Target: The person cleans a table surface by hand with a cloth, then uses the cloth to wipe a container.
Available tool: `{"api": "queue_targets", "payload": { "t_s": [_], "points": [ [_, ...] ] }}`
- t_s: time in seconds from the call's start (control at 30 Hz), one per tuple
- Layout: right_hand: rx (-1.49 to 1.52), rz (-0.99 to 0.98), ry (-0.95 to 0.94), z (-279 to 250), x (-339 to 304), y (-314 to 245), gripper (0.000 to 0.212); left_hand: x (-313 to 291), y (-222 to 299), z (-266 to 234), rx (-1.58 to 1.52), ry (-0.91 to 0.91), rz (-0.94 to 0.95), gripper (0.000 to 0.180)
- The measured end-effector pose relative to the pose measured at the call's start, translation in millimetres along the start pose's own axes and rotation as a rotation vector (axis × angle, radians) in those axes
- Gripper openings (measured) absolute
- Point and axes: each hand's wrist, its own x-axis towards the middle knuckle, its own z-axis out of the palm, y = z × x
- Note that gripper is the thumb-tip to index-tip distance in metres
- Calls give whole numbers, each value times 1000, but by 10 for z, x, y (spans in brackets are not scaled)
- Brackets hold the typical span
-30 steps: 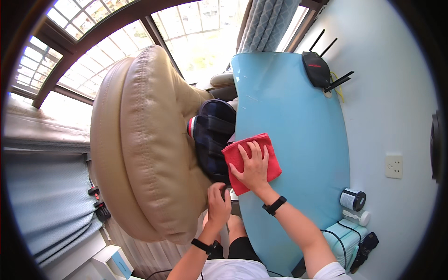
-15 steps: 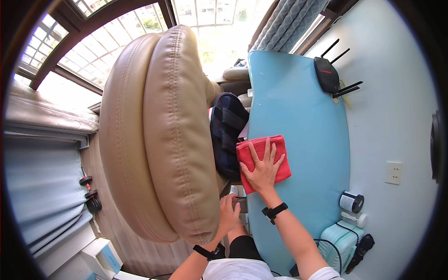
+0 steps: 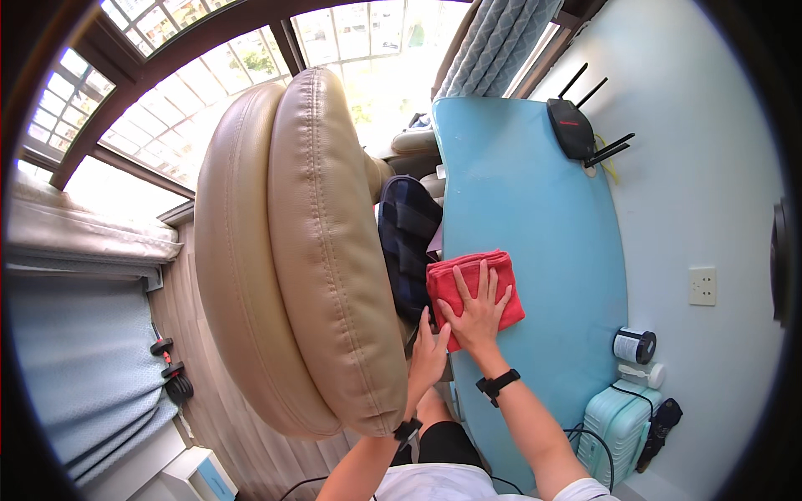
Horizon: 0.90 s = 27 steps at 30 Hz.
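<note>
My right hand (image 3: 480,309) lies flat on a folded red cloth (image 3: 515,288), fingers spread, pressing it to the light blue desktop (image 3: 535,200) along its left edge. Between the desk and a tan padded leather chair back (image 3: 334,242), my left hand (image 3: 428,355) is raised with its fingers stretched out. Its fingertips come up beside the cloth's near left corner; whether they touch it I cannot tell. A dark plaid fabric item (image 3: 409,242) rests on the chair, partly hidden by the backrest.
At the desk's far right stands a black router (image 3: 572,129) with antennas. Along the wall side nearer me are a black-and-white canister (image 3: 633,345), a mint case (image 3: 614,426) and a folded black umbrella (image 3: 662,430). Small dumbbells (image 3: 174,371) lie on the floor at left.
My left hand has moved up and right, from beside the chair back to the cloth's near left corner. My right hand stays on the cloth. The whole view has shifted slightly.
</note>
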Motion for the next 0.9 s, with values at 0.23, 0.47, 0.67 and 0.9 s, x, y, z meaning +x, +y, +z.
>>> {"api": "queue_targets", "payload": {
  "t_s": [0.23, 0.47, 0.67, 0.9],
  "points": [
    [4, 41, -8, -18, -357, 105, 74, 204, 319, 179, -381, 196, -130, 57],
    [-83, 187, -125, -128, -1290, 236, 78, -458, 134, 234, 5, 41, -41, 55],
    [-70, 361, -248, -312, -2755, 517, 89, -859, -7, -183, 229, -352, 157, 34],
    [-42, 429, -164, -271, -2548, 449, 98, -553, 28, -195, 142, -216, 39, 42]
  ]
}}
